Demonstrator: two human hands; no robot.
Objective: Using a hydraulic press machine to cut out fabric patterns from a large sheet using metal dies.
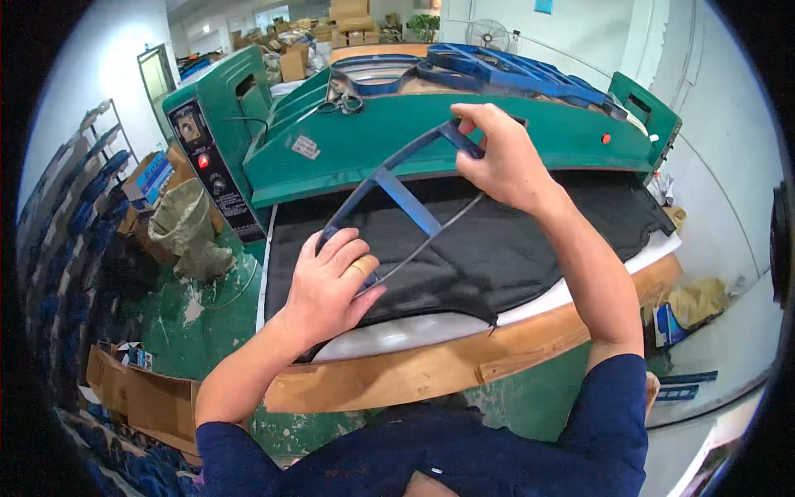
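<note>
Both my hands hold a flat, narrow blue frame (407, 204) with a crossbar, tilted up in front of the green machine. My left hand (333, 282), with a ring on one finger, is closed round its near left end. At the far right end, my right hand (507, 161) pinches a corner between thumb and fingers. Below the frame, black cloth (530, 253) is spread over a white sheet (397, 338) on a wooden board (414, 374). The far edge of the cloth runs in under the green machine (431, 137).
Blue frames and strips (517, 73) are piled on the machine's top, with scissors (344, 103) at its left. A control panel (207, 161) with a red light faces me. On the left stand a sack (186, 232), a cardboard box (153, 402) and stacked blue pieces (74, 215).
</note>
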